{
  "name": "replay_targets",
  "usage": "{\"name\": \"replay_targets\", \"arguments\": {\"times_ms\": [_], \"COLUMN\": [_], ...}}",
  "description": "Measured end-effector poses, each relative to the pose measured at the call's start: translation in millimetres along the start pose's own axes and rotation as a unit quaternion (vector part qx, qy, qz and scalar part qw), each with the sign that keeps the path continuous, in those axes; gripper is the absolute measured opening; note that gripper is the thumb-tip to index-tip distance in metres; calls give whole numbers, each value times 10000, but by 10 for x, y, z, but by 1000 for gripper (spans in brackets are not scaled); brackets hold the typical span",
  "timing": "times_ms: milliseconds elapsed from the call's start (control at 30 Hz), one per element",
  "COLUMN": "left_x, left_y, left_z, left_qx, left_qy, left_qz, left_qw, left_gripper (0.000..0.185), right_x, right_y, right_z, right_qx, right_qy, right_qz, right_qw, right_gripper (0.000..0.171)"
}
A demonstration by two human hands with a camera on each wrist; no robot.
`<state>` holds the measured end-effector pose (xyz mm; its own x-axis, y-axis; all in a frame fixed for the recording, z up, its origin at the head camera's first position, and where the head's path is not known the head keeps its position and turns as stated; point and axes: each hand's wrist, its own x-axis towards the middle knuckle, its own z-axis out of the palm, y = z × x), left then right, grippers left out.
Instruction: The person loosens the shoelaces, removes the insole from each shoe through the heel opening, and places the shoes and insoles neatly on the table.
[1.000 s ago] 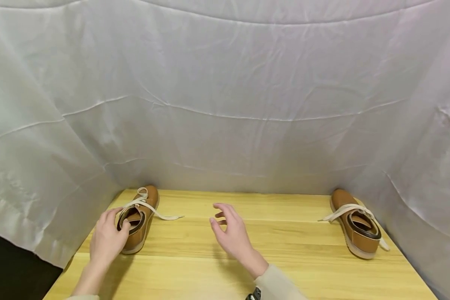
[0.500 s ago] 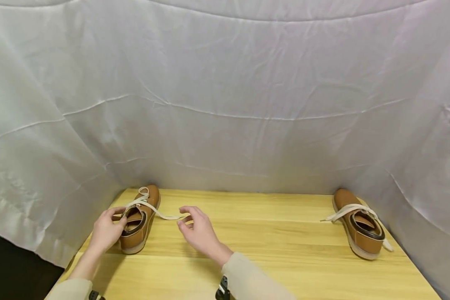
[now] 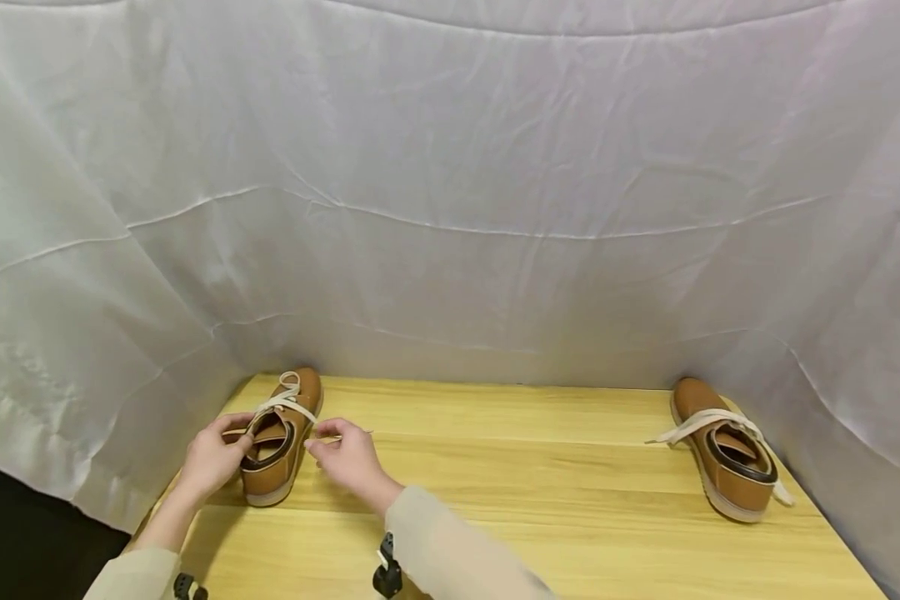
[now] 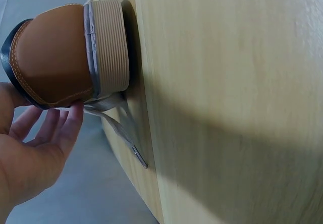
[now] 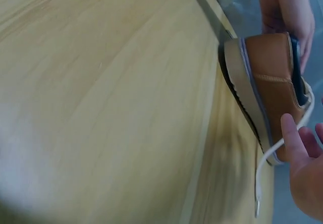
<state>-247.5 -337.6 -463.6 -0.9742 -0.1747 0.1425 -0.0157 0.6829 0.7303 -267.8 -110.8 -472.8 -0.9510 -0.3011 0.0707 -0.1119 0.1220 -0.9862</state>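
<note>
White cloth (image 3: pixel 450 208) walls in the wooden surface (image 3: pixel 532 492); a second brown shoe (image 3: pixel 727 450) sits far right. At lower left, left hand (image 3: pixel 210 461) cups the brown shoe (image 3: pixel 277 442), fingers (image 4: pixel 60 128) loosely spread against its heel, while right hand (image 3: pixel 348 458) pinches its lace (image 3: pixel 322 435).

Shoe (image 3: pixel 277 446), 9 o'clock: smooth tan leather, matt sheen, pale stitching, ribbed cream rubber sole, dark collar trim. Lace (image 3: pixel 288 406): flat off-white woven cloth. Second shoe (image 3: pixel 727 450), 3 o'clock: same finish. Table (image 3: pixel 540 500): light wood, smooth, visible grain. Backdrop (image 3: pixel 450 192): white creased cloth, matt.
</note>
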Motion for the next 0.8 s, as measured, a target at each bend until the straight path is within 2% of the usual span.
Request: {"name": "replay_targets", "arguments": {"times_ms": [133, 333, 533, 667, 800], "left_x": [1, -36, -99, -166, -255], "left_y": [31, 80, 107, 124, 188], "left_z": [9, 68, 136, 169, 207], "left_qx": [-142, -58, -299, -303, -359], "left_qy": [-110, -142, -59, -10, 6], "left_qz": [48, 140, 19, -54, -220], "left_qw": [9998, 9998, 9995, 9995, 9991], "left_gripper": [41, 41, 41, 42, 43], "right_x": [19, 20, -4, -55, -101], "right_y": [-3, -4, -5, 11, 25], "right_z": [130, 231, 234, 208, 144], "right_qx": [77, 240, 354, 446, 138], "right_qy": [71, 281, 429, 359, 316], "right_qz": [196, 449, 586, 616, 521], "right_qw": [9998, 9983, 9967, 9965, 9980], "right_gripper": [30, 28, 33, 36, 40]}}
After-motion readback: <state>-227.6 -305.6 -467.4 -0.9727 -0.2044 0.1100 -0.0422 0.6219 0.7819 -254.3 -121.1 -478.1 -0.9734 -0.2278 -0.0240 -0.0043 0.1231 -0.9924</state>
